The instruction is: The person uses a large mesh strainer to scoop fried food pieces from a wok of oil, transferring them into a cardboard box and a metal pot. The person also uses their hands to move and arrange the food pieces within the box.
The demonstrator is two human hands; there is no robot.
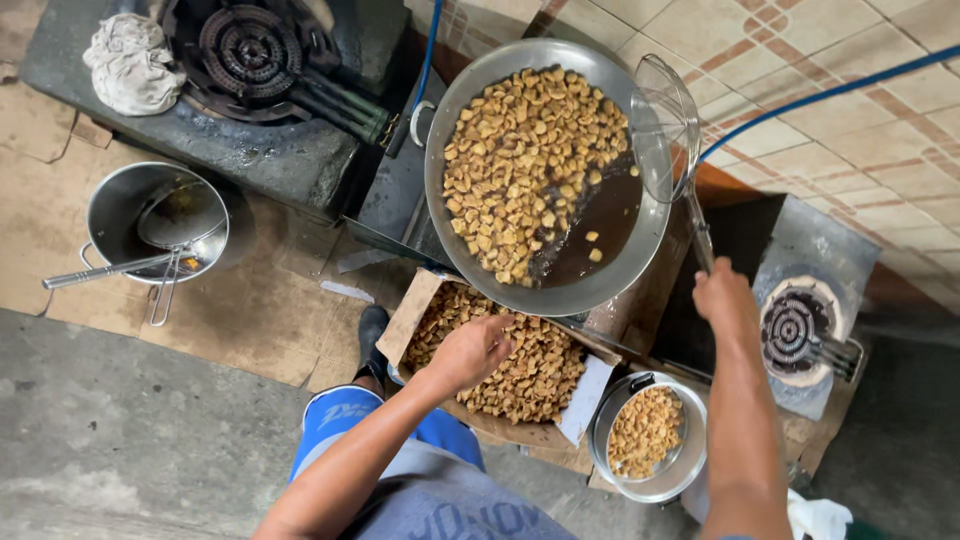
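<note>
- Wok [640,275], the wide steel pan, sits tilted at the centre of the head view, heaped with small golden-brown fried pieces [520,165] and dark oil pooled at its lower right.
- It likely handles heavy, hot and slick; the loop handle [417,122] at the wok's left rim looks the safest grip.
- Right hand [722,295], just right of the wok, is closed around the mesh skimmer [668,125] handle.
- Left hand [470,350], below the wok, curls loosely over the cardboard box [592,395] of pieces; its grip is unclear.
- Below-right of the wok: a small pot [660,487] of pieces. Far left: a ladle pot [110,215], burner [250,50], rag [130,62].
- A blue hose [830,92] crosses right of the wok.
</note>
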